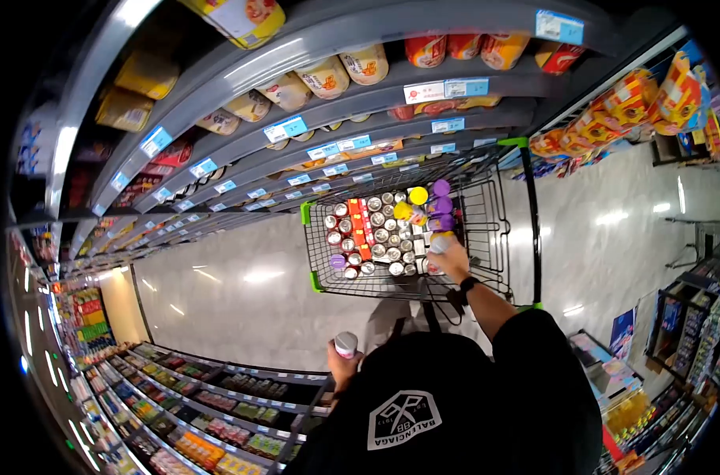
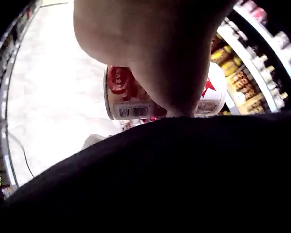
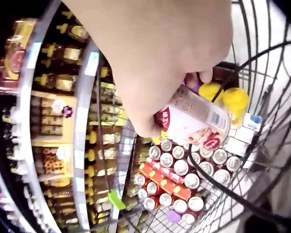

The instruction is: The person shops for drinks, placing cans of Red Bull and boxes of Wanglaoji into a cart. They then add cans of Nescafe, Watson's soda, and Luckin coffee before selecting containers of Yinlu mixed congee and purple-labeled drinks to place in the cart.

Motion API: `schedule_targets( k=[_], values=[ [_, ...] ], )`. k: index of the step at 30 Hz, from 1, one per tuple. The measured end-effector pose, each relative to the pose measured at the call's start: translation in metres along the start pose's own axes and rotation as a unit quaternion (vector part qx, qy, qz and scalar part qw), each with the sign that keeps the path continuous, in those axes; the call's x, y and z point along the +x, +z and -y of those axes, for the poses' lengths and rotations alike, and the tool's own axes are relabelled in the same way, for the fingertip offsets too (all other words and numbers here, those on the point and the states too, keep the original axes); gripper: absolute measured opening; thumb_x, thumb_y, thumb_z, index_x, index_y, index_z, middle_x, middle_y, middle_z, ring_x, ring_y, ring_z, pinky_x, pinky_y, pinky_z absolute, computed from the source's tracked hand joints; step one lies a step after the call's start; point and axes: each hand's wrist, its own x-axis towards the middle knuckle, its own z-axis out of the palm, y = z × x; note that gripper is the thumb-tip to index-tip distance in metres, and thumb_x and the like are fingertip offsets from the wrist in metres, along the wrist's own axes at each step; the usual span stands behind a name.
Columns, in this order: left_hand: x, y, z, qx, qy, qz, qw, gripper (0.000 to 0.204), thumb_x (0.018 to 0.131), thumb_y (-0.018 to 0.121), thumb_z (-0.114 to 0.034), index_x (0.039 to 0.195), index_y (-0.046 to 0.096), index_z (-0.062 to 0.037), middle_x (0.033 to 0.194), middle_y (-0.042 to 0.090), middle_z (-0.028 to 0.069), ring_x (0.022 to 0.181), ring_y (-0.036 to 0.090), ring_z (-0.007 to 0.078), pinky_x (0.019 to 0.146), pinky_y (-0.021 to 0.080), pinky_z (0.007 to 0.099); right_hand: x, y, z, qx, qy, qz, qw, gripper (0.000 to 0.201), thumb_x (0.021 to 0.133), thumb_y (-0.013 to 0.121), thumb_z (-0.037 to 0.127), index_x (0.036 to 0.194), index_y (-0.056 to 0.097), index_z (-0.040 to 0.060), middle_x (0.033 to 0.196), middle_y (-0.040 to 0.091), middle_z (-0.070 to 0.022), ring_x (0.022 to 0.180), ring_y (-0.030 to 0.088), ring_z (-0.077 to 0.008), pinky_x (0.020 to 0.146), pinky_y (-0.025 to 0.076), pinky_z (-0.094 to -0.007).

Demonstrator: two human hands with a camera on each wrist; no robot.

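My right hand (image 1: 453, 263) reaches over the wire shopping cart (image 1: 315, 283) and grips a can (image 3: 196, 121) with a white, pink and red label. In the right wrist view this can is tilted above the cart's load. Held low beside my body, my left hand (image 1: 341, 366) grips another can (image 2: 123, 97) with a red emblem and a barcode; part of its side is hidden by the hand. Below the right hand, several silver-topped cans (image 1: 380, 235) stand in rows, next to red-orange packs (image 1: 359, 224), yellow-lidded containers (image 1: 418, 195) and purple-lidded ones (image 1: 440, 204).
Beyond the cart, a long shelf (image 1: 241, 79) holds tubs and packets. Another stocked shelf (image 1: 217, 404) runs behind my left side. Hanging orange bags (image 1: 625, 103) are at the upper right, and grey floor (image 1: 217, 293) stretches along the aisle.
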Motion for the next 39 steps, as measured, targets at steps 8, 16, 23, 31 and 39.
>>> schedule_targets(
  k=[8, 16, 23, 31, 39],
  values=[
    [-0.022, -0.037, 0.080, 0.041, -0.173, 0.077, 0.981, 0.075, 0.054, 0.095, -0.024, 0.113, 0.053, -0.0049, 0.102, 0.071, 0.0191, 0.095, 0.071, 0.0354, 0.081, 0.056, 0.0450, 0.047, 0.028, 0.002, 0.046, 0.121, 0.221, 0.967, 0.065, 0.065, 0.083, 0.040, 0.116, 0.064, 0.0037, 0.089, 0.071, -0.0158, 0.068, 0.069, -0.0297, 0.055, 0.055, -0.0432],
    [0.015, -0.050, 0.061, 0.008, -0.167, 0.110, 0.980, 0.067, 0.058, 0.088, -0.015, 0.114, 0.052, -0.0049, 0.101, 0.069, 0.0131, 0.088, 0.068, 0.0256, 0.080, 0.056, 0.0402, 0.006, 0.027, 0.034, -0.277, -0.196, 0.228, 0.913, 0.047, 0.059, 0.082, 0.016, 0.105, 0.071, 0.0165, 0.109, 0.070, -0.0087, 0.101, 0.069, -0.0322, 0.080, 0.056, -0.0454],
    [0.042, -0.048, 0.064, -0.036, -0.125, 0.163, 0.978, 0.063, 0.062, 0.088, -0.013, 0.112, 0.051, -0.0056, 0.095, 0.067, 0.0102, 0.086, 0.067, 0.0231, 0.077, 0.055, 0.0391, -0.019, 0.063, 0.002, 0.028, 0.023, -0.103, 0.994, 0.068, 0.072, 0.086, 0.027, 0.132, 0.057, 0.0123, 0.119, 0.065, -0.0145, 0.103, 0.067, -0.0359, 0.089, 0.056, -0.0448],
    [0.040, -0.057, 0.091, -0.006, -0.151, 0.163, 0.975, 0.067, 0.061, 0.092, -0.016, 0.114, 0.052, -0.0053, 0.102, 0.067, 0.0117, 0.092, 0.065, 0.0235, 0.081, 0.054, 0.0398, 0.030, 0.118, -0.037, 0.304, 0.153, -0.268, 0.901, 0.066, 0.074, 0.085, 0.025, 0.126, 0.055, -0.0017, 0.113, 0.063, -0.0186, 0.100, 0.064, -0.0310, 0.086, 0.052, -0.0427],
    [0.027, -0.060, 0.108, 0.027, -0.163, 0.147, 0.975, 0.074, 0.059, 0.097, -0.024, 0.116, 0.053, -0.0055, 0.108, 0.069, 0.0113, 0.097, 0.067, 0.0230, 0.084, 0.054, 0.0394, 0.064, 0.123, -0.011, 0.097, 0.144, -0.184, 0.967, 0.065, 0.071, 0.084, 0.032, 0.126, 0.057, 0.0084, 0.114, 0.061, -0.0208, 0.099, 0.065, -0.0409, 0.084, 0.053, -0.0506]
  ],
)
